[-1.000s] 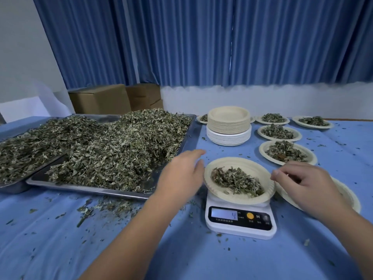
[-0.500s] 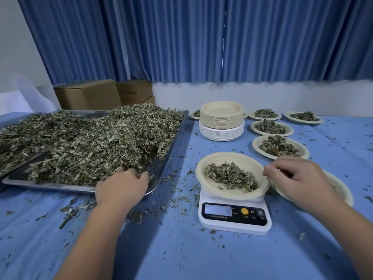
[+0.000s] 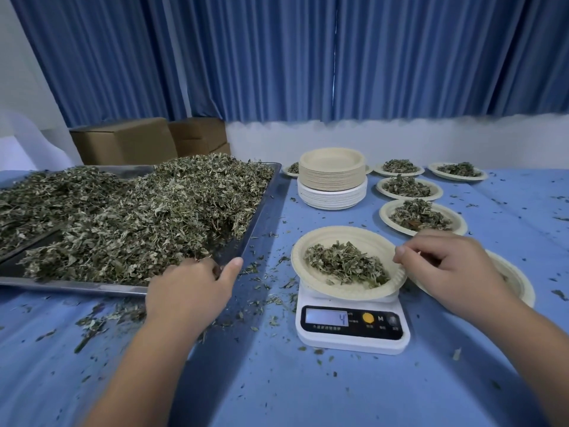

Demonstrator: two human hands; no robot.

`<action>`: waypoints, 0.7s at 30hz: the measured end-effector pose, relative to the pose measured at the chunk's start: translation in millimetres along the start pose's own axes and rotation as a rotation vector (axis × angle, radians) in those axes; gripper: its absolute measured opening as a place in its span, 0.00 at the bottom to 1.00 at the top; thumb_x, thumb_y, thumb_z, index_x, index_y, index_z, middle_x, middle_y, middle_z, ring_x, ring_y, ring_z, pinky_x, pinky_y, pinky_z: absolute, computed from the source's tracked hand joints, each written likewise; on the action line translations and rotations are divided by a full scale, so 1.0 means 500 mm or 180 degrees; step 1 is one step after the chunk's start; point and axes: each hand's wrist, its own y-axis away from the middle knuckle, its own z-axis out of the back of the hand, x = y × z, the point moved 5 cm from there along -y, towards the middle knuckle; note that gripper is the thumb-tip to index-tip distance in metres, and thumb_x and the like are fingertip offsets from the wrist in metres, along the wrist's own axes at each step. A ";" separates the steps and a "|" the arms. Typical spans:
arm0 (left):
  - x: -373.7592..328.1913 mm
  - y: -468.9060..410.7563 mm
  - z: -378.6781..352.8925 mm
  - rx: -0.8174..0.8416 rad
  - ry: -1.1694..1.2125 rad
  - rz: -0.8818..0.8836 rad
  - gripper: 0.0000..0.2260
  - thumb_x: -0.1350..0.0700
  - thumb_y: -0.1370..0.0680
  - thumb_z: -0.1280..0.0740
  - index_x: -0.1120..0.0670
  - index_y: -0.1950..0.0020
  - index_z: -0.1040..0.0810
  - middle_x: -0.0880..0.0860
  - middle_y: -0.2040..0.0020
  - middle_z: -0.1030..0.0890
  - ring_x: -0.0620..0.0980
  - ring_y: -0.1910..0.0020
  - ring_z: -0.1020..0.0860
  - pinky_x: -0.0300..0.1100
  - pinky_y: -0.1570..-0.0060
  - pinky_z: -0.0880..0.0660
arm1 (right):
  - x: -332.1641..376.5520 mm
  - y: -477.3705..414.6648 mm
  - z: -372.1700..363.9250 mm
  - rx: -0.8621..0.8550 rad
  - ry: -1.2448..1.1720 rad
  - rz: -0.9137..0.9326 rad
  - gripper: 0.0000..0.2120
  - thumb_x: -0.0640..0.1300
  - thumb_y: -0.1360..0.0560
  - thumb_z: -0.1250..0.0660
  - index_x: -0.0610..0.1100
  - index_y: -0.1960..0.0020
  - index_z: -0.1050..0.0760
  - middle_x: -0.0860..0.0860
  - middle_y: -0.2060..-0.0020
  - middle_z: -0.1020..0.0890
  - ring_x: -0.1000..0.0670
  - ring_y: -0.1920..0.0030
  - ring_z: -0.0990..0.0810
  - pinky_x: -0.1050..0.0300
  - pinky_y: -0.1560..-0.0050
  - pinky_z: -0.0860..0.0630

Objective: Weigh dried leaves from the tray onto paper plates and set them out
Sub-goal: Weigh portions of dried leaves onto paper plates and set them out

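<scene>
L hand (image 3: 191, 291) is resting in the dried leaves (image 3: 138, 217) at the tray (image 3: 264, 208) corner, thumb out, fingers buried – can't tell if it's gripping any. R hand (image 3: 446, 272) is hovering w/ fingers curled at the rim of the paper plate (image 3: 338, 236), grip unclear. That plate, w/ leaves on it, is sitting on the scale (image 3: 354, 340) btw the hands. Filled plates (image 3: 385, 217) are lying beyond the R hand.

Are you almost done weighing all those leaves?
No. Done: several filled paper plates set out. In hand: round paper plate on the white digital scale, right hand pinching its rim, left hand in the dried green leaves. Left: a heaped silver metal tray, stacked empty plates.
</scene>
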 end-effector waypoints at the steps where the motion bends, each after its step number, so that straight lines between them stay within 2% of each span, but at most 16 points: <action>1: -0.005 0.001 -0.004 0.0050 -0.0032 -0.0042 0.33 0.29 0.24 0.58 0.46 0.40 0.24 0.52 0.48 0.21 0.55 0.48 0.23 0.50 0.48 0.25 | 0.000 0.000 0.000 -0.0005 -0.0027 0.0000 0.10 0.41 0.27 0.31 0.47 0.66 0.18 0.52 0.69 0.21 0.50 0.63 0.24 0.56 0.63 0.30; 7: -0.020 0.003 -0.005 -0.0096 0.0066 -0.0269 0.26 0.35 0.20 0.54 0.50 0.46 0.24 0.51 0.55 0.23 0.53 0.55 0.23 0.48 0.55 0.23 | -0.002 0.000 -0.001 -0.0028 -0.0046 0.0060 0.10 0.43 0.27 0.32 0.49 0.66 0.19 0.51 0.70 0.21 0.50 0.65 0.24 0.57 0.64 0.31; 11: -0.032 0.004 -0.003 -0.0293 0.0108 -0.0407 0.23 0.38 0.19 0.52 0.50 0.43 0.25 0.50 0.56 0.25 0.53 0.58 0.23 0.47 0.59 0.23 | -0.004 0.000 -0.001 -0.0034 -0.0024 0.0068 0.09 0.44 0.27 0.32 0.49 0.66 0.18 0.51 0.70 0.21 0.50 0.65 0.24 0.58 0.64 0.31; 13: -0.028 0.001 0.000 -0.0345 0.0187 -0.0393 0.22 0.36 0.20 0.50 0.50 0.45 0.25 0.49 0.59 0.25 0.51 0.60 0.23 0.46 0.61 0.23 | -0.004 -0.001 0.000 -0.0057 -0.0006 0.0084 0.09 0.44 0.27 0.32 0.49 0.66 0.18 0.51 0.70 0.21 0.51 0.65 0.24 0.58 0.64 0.31; 15: -0.021 -0.002 0.003 -0.0381 0.0395 -0.0362 0.21 0.34 0.22 0.47 0.49 0.49 0.25 0.48 0.64 0.24 0.49 0.65 0.24 0.43 0.67 0.26 | -0.004 0.000 0.000 -0.0063 -0.0016 0.0083 0.09 0.45 0.27 0.33 0.50 0.66 0.19 0.51 0.69 0.21 0.51 0.65 0.24 0.57 0.64 0.31; 18: -0.011 -0.005 0.010 -0.0356 0.0726 -0.0323 0.19 0.32 0.25 0.41 0.47 0.53 0.26 0.47 0.74 0.28 0.43 0.77 0.30 0.38 0.77 0.38 | -0.004 0.000 0.000 -0.0043 -0.0037 0.0061 0.10 0.45 0.27 0.32 0.50 0.66 0.19 0.51 0.69 0.21 0.50 0.65 0.24 0.57 0.64 0.30; 21: 0.001 -0.011 0.007 -0.0210 0.1080 -0.0285 0.14 0.33 0.26 0.36 0.43 0.54 0.27 0.49 0.78 0.27 0.43 0.84 0.35 0.36 0.79 0.40 | -0.001 0.000 -0.002 -0.0005 -0.0055 0.0081 0.10 0.44 0.27 0.32 0.50 0.66 0.19 0.51 0.69 0.21 0.50 0.65 0.23 0.56 0.63 0.30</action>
